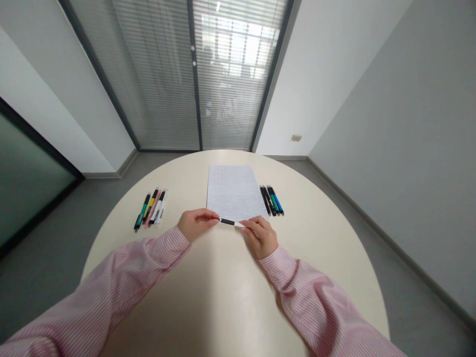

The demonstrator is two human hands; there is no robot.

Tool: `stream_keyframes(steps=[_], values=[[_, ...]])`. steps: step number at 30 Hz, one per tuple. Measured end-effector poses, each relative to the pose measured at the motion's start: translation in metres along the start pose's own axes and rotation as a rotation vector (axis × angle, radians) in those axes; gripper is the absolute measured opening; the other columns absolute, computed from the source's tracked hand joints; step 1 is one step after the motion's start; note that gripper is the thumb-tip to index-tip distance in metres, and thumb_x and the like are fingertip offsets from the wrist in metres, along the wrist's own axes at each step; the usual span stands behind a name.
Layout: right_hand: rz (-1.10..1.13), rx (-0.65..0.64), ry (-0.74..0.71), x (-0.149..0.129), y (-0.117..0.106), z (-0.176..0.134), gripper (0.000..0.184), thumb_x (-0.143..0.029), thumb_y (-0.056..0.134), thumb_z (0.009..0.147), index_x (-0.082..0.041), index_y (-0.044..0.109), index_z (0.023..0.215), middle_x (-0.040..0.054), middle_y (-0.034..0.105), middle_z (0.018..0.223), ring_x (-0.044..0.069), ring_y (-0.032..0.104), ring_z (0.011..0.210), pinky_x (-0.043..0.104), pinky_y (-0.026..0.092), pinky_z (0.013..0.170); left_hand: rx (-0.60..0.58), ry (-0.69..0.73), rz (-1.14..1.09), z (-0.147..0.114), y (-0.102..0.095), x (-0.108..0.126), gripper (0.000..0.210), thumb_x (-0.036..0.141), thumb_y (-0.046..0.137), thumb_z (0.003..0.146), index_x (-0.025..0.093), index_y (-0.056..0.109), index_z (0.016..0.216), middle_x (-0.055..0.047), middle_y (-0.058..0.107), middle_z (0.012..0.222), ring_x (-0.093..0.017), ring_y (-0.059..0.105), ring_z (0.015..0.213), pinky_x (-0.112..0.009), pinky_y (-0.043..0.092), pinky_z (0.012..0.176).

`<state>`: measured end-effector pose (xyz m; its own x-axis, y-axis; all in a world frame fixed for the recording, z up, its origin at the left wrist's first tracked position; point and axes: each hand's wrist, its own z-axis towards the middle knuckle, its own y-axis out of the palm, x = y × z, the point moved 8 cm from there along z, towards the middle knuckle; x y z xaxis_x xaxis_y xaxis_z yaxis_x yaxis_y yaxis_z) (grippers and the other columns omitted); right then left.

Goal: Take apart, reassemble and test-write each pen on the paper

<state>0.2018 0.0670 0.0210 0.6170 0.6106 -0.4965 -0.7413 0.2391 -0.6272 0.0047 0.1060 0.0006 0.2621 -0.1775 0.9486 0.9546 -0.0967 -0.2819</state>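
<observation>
A white pen with a black grip point(227, 221) lies crosswise between my two hands, just in front of the near edge of a lined sheet of paper point(233, 191). My left hand point(196, 223) pinches its left tip between thumb and fingers. At the other end, my right hand point(261, 234) grips the white barrel, and its fingers cover the pen's far part. To the right of the paper, several pens point(271, 201) with black, green and blue parts lie side by side. Another group of pens point(151, 208), in green, yellow, pink and white, lies off to the left.
Everything rests on a round cream table point(230, 292). Beyond its far edge stands a glass partition with blinds point(159, 79). A grey wall point(409, 124) rises on the right, with grey floor point(416, 302) around the table.
</observation>
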Motion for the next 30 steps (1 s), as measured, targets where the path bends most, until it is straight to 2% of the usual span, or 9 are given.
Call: stream_keyframes(steps=[11,16,18,21,26,30], values=[[-0.015,-0.057,-0.031,-0.0024,0.0050,0.0004,0.023,-0.027,0.046,0.088,-0.020,0.065,0.098,0.0059,0.063,0.081,0.017,0.058,0.076,0.031,0.044,0.069,0.024,-0.003,-0.005,-0.0009,-0.0019,0.0057,0.022,0.034,0.070,0.061,0.015,0.071,0.073,-0.006,0.072,0.075,-0.017,0.065,0.070,-0.027,0.054,0.072],[-0.007,-0.117,0.097,-0.0017,0.0080,-0.0006,0.023,-0.021,0.037,0.091,-0.020,0.054,0.105,0.0014,0.066,0.071,0.016,0.061,0.071,0.029,0.043,0.070,0.003,-0.003,-0.007,0.0001,-0.0002,0.0031,0.023,0.034,0.070,0.062,0.015,0.071,0.075,-0.006,0.072,0.076,-0.017,0.066,0.071,-0.026,0.053,0.073],[0.016,-0.137,0.133,-0.0033,0.0090,-0.0013,0.017,-0.026,0.043,0.088,-0.019,0.052,0.101,0.0012,0.064,0.071,0.015,0.059,0.066,0.027,0.044,0.065,0.003,-0.008,-0.005,0.0001,0.0000,0.0023,0.023,0.033,0.069,0.063,0.015,0.071,0.075,-0.006,0.072,0.076,-0.017,0.066,0.071,-0.026,0.053,0.073],[0.066,-0.153,0.120,-0.0074,0.0092,-0.0007,0.014,-0.030,0.052,0.082,-0.019,0.053,0.092,0.0029,0.063,0.076,0.014,0.057,0.063,0.025,0.045,0.061,0.000,0.015,0.009,-0.0005,0.0003,0.0034,0.022,0.033,0.069,0.063,0.015,0.071,0.075,-0.006,0.072,0.076,-0.017,0.065,0.072,-0.027,0.053,0.074],[0.087,-0.100,0.090,-0.0056,0.0045,0.0020,0.013,-0.027,0.049,0.085,-0.019,0.057,0.090,0.0041,0.063,0.079,0.015,0.059,0.072,0.025,0.046,0.065,-0.037,0.053,0.047,-0.0026,0.0034,0.0058,0.020,0.033,0.068,0.065,0.016,0.072,0.076,-0.006,0.072,0.077,-0.017,0.065,0.071,-0.026,0.053,0.073],[0.047,-0.130,0.038,-0.0089,0.0088,0.0018,0.020,-0.027,0.042,0.089,-0.019,0.060,0.087,0.0052,0.063,0.074,0.016,0.058,0.070,0.027,0.046,0.065,-0.019,0.041,0.039,-0.0032,0.0020,0.0070,0.020,0.033,0.068,0.065,0.016,0.072,0.075,-0.006,0.072,0.076,-0.017,0.066,0.071,-0.026,0.053,0.072]])
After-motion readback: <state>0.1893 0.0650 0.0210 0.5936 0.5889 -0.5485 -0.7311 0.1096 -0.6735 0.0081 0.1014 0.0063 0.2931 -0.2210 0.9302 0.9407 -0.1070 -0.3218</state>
